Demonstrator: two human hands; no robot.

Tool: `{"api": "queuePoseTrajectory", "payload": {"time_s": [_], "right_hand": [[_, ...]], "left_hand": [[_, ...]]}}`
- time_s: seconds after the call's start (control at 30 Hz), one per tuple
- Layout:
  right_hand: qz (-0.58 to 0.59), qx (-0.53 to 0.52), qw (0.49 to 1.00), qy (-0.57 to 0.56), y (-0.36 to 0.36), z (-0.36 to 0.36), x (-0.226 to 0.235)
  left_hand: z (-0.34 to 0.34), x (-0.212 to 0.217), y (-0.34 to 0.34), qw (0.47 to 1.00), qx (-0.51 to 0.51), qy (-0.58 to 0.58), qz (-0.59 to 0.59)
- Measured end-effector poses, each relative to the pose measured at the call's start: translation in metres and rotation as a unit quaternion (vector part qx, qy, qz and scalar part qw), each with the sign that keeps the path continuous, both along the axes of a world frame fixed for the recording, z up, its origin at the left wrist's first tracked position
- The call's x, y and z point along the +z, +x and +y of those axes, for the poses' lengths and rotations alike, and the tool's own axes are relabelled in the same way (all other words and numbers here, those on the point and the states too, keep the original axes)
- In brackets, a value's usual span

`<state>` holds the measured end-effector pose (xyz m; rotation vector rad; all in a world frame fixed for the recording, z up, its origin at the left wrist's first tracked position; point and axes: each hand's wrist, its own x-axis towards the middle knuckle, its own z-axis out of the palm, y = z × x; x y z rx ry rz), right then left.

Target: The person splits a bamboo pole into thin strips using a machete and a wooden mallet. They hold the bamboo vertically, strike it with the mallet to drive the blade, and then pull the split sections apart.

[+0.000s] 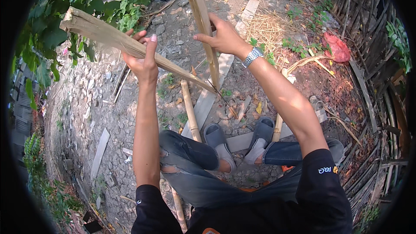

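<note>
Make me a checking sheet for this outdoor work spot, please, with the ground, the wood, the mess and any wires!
Surface: cracked, stony dirt ground.
Job's things: left wooden strip slanted; right wooden strip more upright.
Clutter: straw, red bag, loose plank.
Grips: left grip and right grip each hold one strip between thumb and fingers.
Cables: nothing seen.
Surroundings: stick fence at right, leafy plants at upper left.
</note>
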<state>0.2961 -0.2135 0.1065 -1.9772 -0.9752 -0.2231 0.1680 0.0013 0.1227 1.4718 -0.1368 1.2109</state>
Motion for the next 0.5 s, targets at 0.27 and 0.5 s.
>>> {"api": "queuePoseTrajectory", "payload": {"time_s": [0.27,0.5], "right_hand": [[0.011,0.108,0.992,-0.06,-0.02,0.03,0.02],[0.037,0.135,0.99,0.01,-0.015,0.01,-0.004]], "left_hand": [[-0.004,0.094,0.014,0.996,-0.081,0.028,-0.017],[-0.001,0.1,0.03,0.987,-0.133,0.063,0.07]]}}
